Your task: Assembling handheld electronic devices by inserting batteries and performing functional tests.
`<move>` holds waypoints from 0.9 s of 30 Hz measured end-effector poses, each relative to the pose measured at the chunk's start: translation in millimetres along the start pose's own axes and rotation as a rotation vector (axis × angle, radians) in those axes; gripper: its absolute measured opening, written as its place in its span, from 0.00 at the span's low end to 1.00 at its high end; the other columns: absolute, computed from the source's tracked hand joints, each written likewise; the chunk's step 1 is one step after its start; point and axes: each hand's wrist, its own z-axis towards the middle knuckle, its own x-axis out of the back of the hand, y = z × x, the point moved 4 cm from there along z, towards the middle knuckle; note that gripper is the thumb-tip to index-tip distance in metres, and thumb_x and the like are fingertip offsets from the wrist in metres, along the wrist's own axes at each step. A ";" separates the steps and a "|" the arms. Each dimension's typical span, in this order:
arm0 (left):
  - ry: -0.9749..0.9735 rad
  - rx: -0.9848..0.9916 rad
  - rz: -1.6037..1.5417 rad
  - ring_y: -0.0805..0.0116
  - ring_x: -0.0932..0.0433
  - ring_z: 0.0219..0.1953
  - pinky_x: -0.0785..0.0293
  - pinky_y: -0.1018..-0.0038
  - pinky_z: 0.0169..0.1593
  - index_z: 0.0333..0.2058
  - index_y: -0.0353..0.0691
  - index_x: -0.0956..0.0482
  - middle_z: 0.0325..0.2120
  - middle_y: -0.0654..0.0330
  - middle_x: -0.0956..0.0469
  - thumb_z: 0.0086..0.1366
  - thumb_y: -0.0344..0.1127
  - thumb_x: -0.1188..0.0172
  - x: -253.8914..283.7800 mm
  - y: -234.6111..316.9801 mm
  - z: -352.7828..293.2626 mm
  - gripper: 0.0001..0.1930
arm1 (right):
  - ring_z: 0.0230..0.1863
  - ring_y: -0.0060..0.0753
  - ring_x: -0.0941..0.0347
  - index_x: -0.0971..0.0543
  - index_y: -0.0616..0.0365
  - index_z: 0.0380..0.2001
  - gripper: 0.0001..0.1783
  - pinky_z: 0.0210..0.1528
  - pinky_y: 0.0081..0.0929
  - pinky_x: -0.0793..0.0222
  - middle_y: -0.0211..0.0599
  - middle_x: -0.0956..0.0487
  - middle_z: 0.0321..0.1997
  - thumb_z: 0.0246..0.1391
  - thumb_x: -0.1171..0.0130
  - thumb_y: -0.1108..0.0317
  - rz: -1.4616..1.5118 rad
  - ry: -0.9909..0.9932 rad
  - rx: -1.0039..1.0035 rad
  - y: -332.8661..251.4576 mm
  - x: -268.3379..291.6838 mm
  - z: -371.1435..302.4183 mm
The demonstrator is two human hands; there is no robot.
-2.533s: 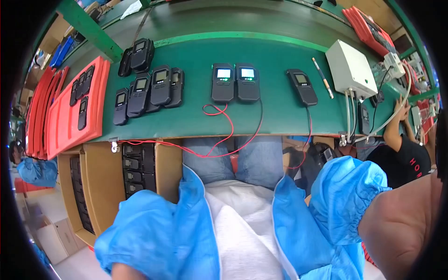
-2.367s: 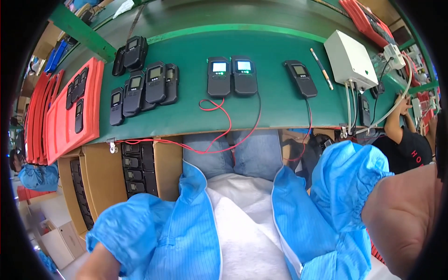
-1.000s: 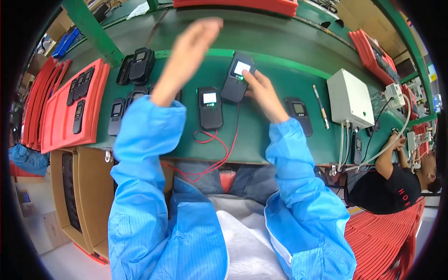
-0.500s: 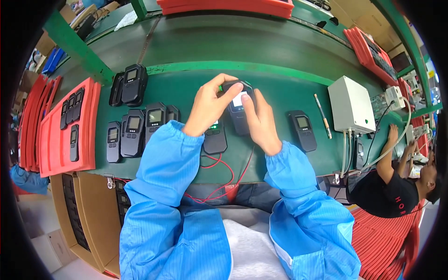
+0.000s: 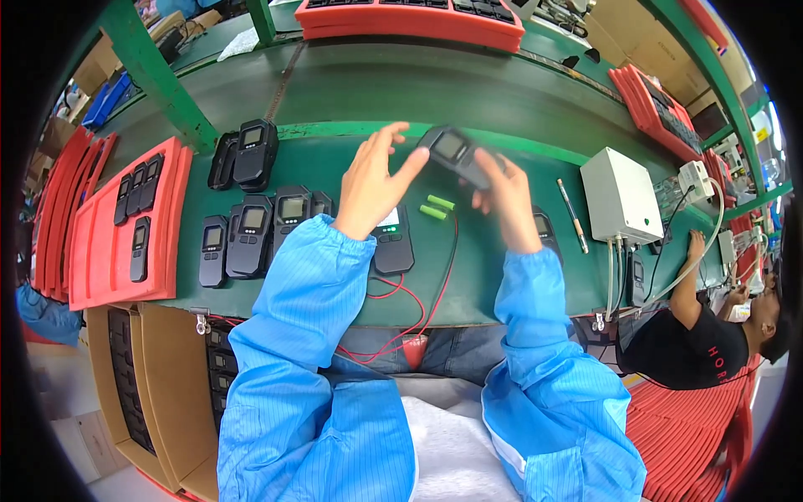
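My right hand (image 5: 510, 201) grips the lower end of a black handheld meter (image 5: 452, 147) with a small grey screen, tilted above the bench and blurred by motion. To its left, my left hand (image 5: 368, 180) has its fingers apart, with the thumb tip close to the meter's upper end; whether they touch I cannot tell. Below the hands, two green battery cells (image 5: 437, 206) lie on the green bench top. Another meter with a lit screen (image 5: 393, 244) lies beside my left wrist, near red wires (image 5: 428, 309). Behind my right wrist, a further meter (image 5: 544, 226) is partly covered.
Several black meters (image 5: 249, 234) stand at the left, beside red foam trays (image 5: 109, 243). On the right are a pen (image 5: 573, 216) and a white box (image 5: 621, 194) with cables. A cardboard carton (image 5: 171, 376) sits below the bench; a co-worker (image 5: 698, 335) is at the far right.
My left hand has come off the meter and opened. My right hand has carried it right and tilted it. Its bright white screen area now looks grey, and the battery cells have come into view.
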 end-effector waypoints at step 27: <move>-0.038 -0.093 0.376 0.60 0.21 0.32 0.26 0.66 0.35 0.38 0.46 0.20 0.31 0.62 0.18 0.62 0.45 0.40 51.1 6.0 7.2 0.11 | 0.64 0.55 0.39 0.22 0.63 0.48 0.39 0.66 0.49 0.46 0.47 0.29 0.59 0.40 0.30 0.43 -1.112 -0.403 0.849 -2.7 -117.5 -63.2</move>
